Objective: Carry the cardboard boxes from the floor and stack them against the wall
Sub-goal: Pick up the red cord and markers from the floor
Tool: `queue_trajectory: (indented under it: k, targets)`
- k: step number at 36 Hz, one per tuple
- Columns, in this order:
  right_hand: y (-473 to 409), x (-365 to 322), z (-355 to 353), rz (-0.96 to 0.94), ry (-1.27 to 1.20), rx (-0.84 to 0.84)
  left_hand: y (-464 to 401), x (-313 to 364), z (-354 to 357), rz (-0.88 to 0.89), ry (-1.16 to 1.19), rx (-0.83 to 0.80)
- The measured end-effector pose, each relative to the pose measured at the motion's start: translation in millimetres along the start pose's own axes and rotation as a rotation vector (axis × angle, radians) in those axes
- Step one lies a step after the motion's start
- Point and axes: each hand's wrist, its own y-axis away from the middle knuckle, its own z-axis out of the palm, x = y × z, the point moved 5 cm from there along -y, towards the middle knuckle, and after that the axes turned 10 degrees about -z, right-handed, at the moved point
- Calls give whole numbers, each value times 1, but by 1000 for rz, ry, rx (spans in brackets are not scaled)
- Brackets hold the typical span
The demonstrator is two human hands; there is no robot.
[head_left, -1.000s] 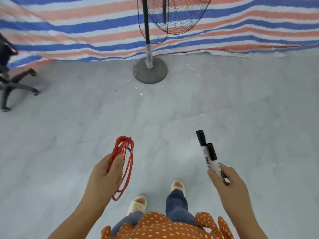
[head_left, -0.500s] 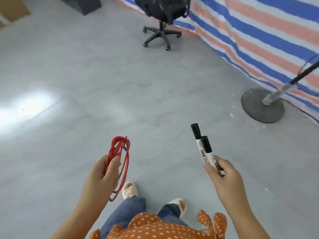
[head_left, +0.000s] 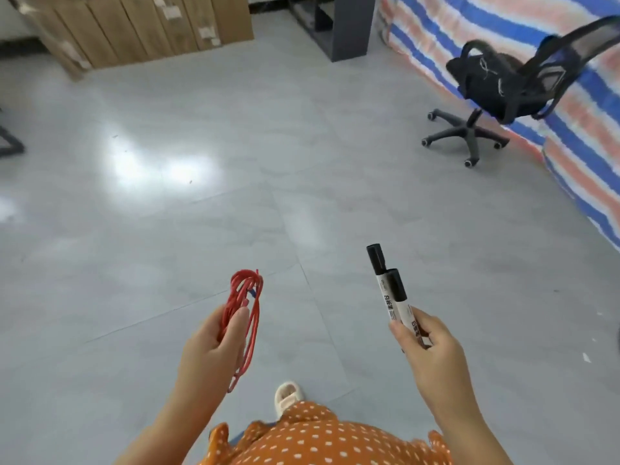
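Our left hand [head_left: 214, 344] curls round a loose coil of red cord [head_left: 244, 317], thumb pressed over the strands, the loops hanging below the palm. Our right hand [head_left: 432, 354] pinches two markers [head_left: 391, 290] side by side, white barrels with printed labels and glossy black caps pointing up and away from us. The cardboard boxes [head_left: 141, 28] stand well apart from both hands, at the far end of the room to the upper left: flat, tall brown cartons set on edge in a row, each with a pale label. Between us and them stretches a smooth grey tiled floor [head_left: 235, 162] with a bright glare patch. To the right stands a black mesh office chair [head_left: 503, 85] on castors, beside a blue, white and orange striped tarpaulin [head_left: 570, 156].
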Motion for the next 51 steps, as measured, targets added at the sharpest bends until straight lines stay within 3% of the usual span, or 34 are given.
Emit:
queue_trajectory:
  k: [16,31,40,51]
  targets:
    - [-157,-75,162,-73,44,-268,-131,12,-110,-110,223,248]
    - [-407,-179,297,-241,38,-499,-338,106,-157,-122,356,475]
    - [-494,-217,388,-234,93,-660,-428,130,-201,-197,404,595]
    - [-605,-287,555,-268,100,-655,-596,146,-320,-200,396,635]
